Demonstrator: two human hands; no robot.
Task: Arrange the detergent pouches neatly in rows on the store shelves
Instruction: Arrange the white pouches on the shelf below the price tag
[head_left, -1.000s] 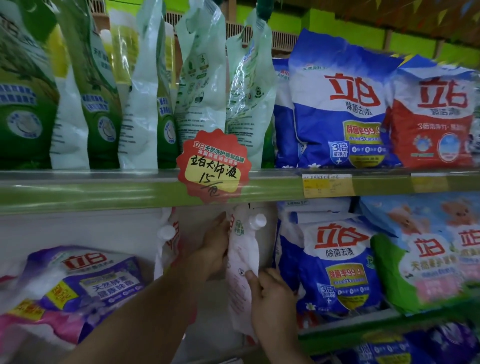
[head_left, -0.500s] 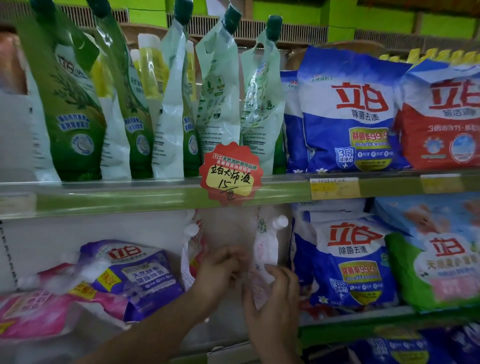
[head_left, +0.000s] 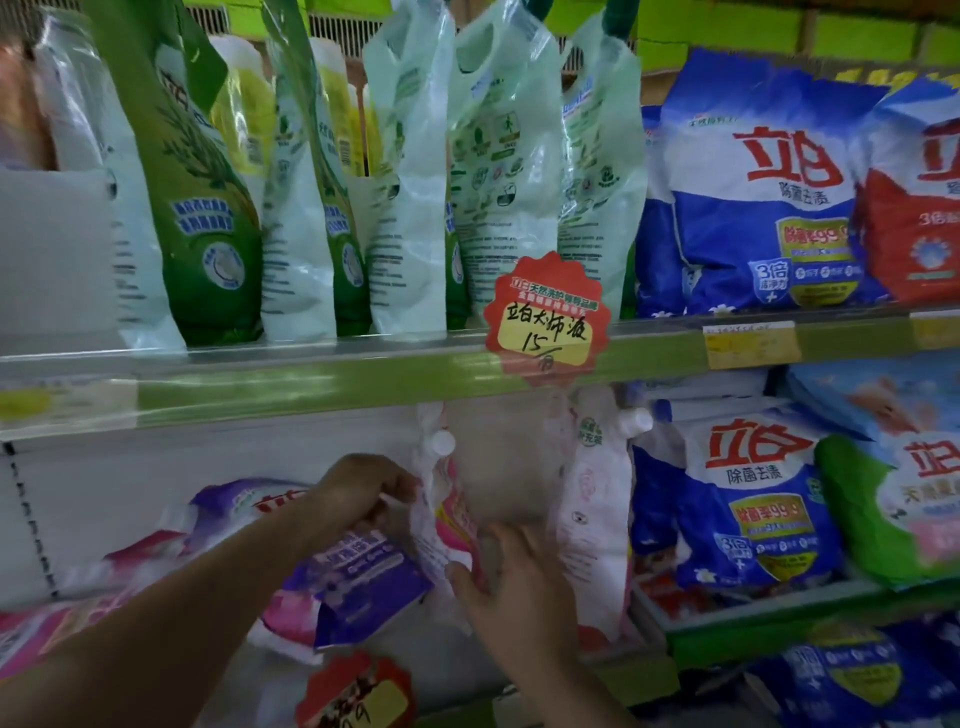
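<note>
Two white-and-pink spouted detergent pouches stand on the middle shelf. My left hand (head_left: 358, 493) pinches the left edge of the left pouch (head_left: 441, 514). At that pouch's lower right, my right hand (head_left: 514, 587) presses against it with fingers spread. The right pouch (head_left: 592, 509) stands upright beside blue bags, untouched. A purple-and-pink pouch (head_left: 358, 582) lies flat on the shelf below my left hand. Green and pale pouches (head_left: 208, 218) stand in a row on the upper shelf.
Blue and red powder bags (head_left: 748, 208) fill the upper shelf's right side. More blue and green bags (head_left: 753, 499) stand at the right of the middle shelf. A red price tag (head_left: 545, 322) hangs on the green shelf rail (head_left: 311, 384); another tag (head_left: 358, 696) hangs lower.
Both hands have shifted left, from the right pouch to the left one. My view has swung about and now sits closer to the shelf.
</note>
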